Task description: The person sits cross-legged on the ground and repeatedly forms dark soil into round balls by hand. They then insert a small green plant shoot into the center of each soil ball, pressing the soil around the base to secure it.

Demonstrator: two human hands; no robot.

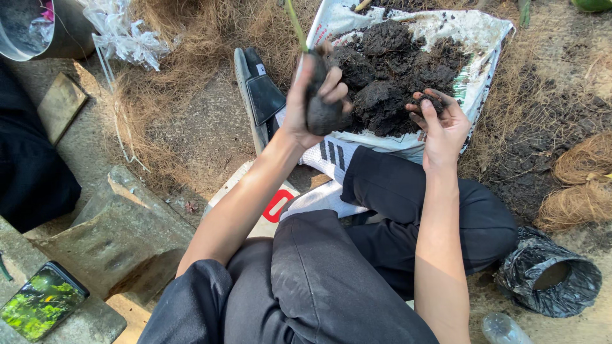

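Note:
My left hand [305, 95] is closed around a dark soil ball [322, 108] at the base of a thin green plant stem [295, 25], held upright above my shins. Just to its right, my right hand [440, 118] is cupped palm up with a small clump of dark soil [432, 102] in its fingers. Both hands hover at the near edge of an opened white sack [475, 32] spread flat and heaped with lumps of dark moist soil [395, 64]. My legs in black trousers and white striped socks lie beneath.
A black sandal [260, 95] lies left of the sack. Dry coconut fibre [191, 38] covers the ground; more fibre bundles [583, 185] sit at right. A black plastic-wrapped pot [551, 277], a phone [41, 299] on concrete blocks, crumpled clear plastic [124, 35] and a bucket [38, 25] surround me.

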